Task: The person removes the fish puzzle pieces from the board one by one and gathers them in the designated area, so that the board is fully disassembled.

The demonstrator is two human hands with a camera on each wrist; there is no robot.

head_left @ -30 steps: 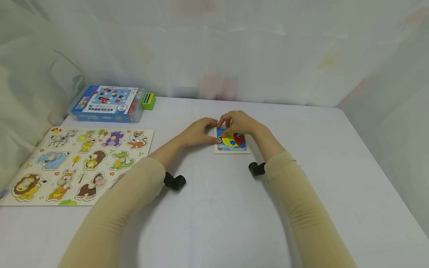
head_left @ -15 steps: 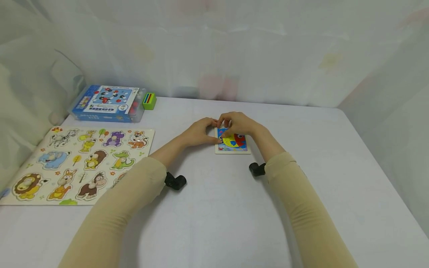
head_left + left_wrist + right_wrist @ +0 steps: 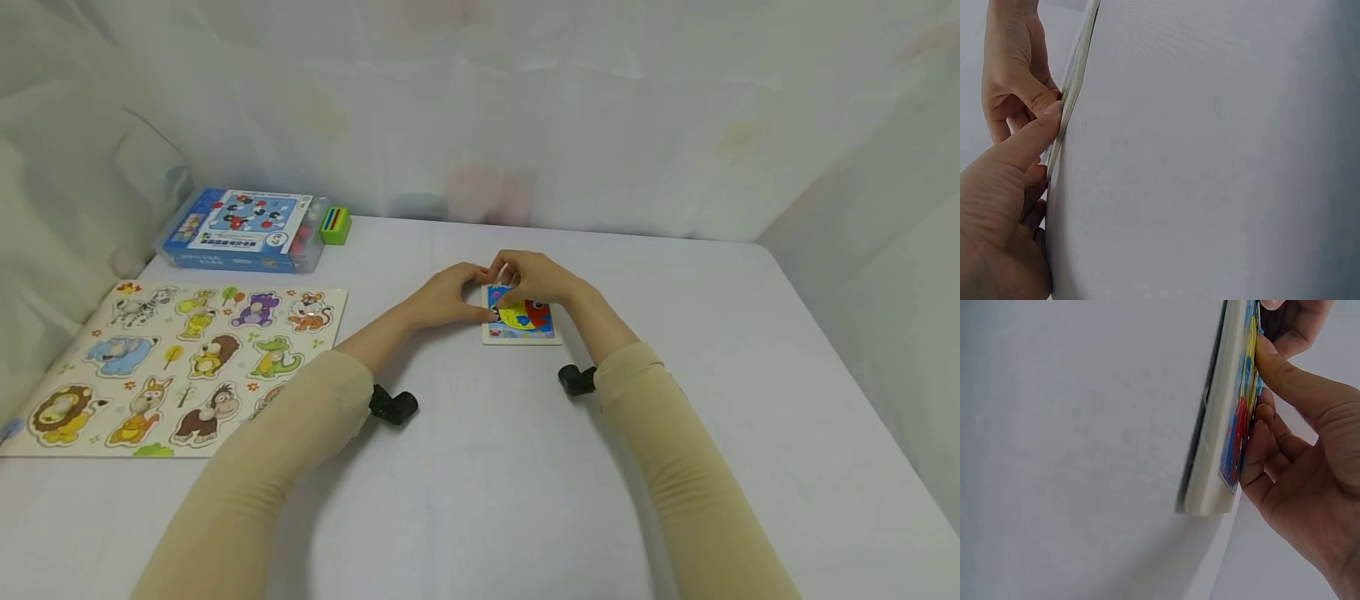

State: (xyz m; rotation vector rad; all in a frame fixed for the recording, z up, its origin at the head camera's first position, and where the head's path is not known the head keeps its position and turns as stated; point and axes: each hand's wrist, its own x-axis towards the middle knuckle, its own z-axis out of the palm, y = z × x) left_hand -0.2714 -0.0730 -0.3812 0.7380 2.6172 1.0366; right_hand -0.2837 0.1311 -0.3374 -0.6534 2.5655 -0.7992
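A small square fish puzzle (image 3: 522,340) with a cream wooden frame lies flat on the white table, showing a red and yellow fish on blue. My left hand (image 3: 442,298) holds it by the left side, thumb at the near part of that edge and fingers at the far corner. Over the upper part of the picture, my right hand (image 3: 538,277) has thumb and curled fingers at a yellow puzzle piece (image 3: 1252,353). The left wrist view shows the left thumb (image 3: 1041,128) right by the right one. The palm and fingers of my right hand hide the far right part.
A large animal peg puzzle board (image 3: 172,333) lies at the left, partly under my left sleeve. Behind it stand a blue molecule-kit box (image 3: 240,229) and a small green block (image 3: 335,226). A white curtain (image 3: 600,108) rises along the table's back edge.
Both hands stay almost in place at the fish puzzle. The whole view has shifted very slightly.
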